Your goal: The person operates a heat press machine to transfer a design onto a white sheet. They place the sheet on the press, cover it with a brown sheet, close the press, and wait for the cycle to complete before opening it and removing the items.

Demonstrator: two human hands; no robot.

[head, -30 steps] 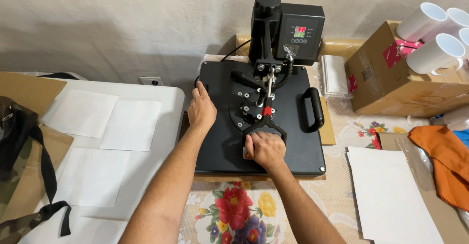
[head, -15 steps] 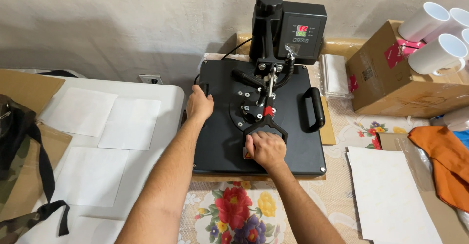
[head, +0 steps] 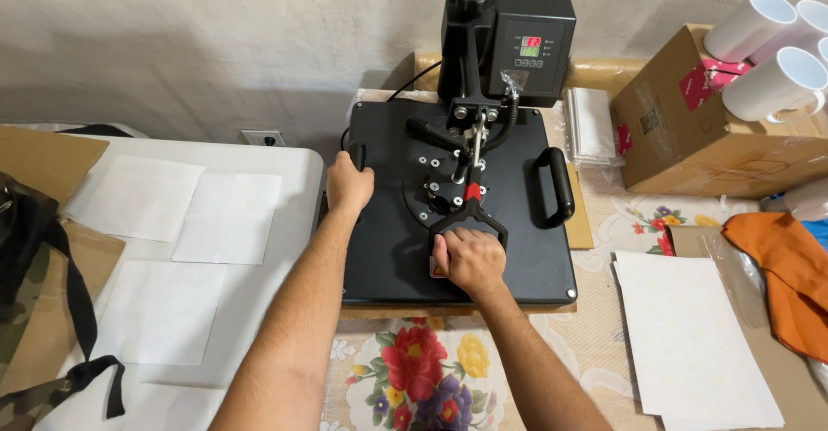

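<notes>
1. A black heat press [head: 461, 207] sits at the back middle of the worktop, on a floral tablecloth [head: 423, 379], with its control box [head: 526, 47] at the wall side and its flat top platen lying level and closed toward the person.
2. The right hand [head: 468, 260] is wrapped over the front loop of the clamp lever [head: 470, 215], fingers curled shut around the grip. The left hand [head: 348, 185] is closed on the left side handle [head: 357, 155] at the platen's left edge, fingers folded round it.
3. Judging by the lever lying low over the platen, the step in hand looks like working the clamp, with the left hand bracing the machine; whether the lever is being pressed down or lifted cannot be told.
4. The next move would seem to call for a firm, steady pull or push along the lever's arc while the left hand holds the press from sliding on the cloth.
5. The lever's long axis runs from the rear column straight toward the person, with its looped end pointing at the worktop's front edge. The platen is roughly square, its side handles running front to back.
6. White sheets [head: 228, 215] lie on the left worktop; a cardboard box [head: 690, 129] with white mugs [head: 772, 81] stands at the right rear corner, and an orange cloth [head: 780, 267] lies near the right edge.
</notes>
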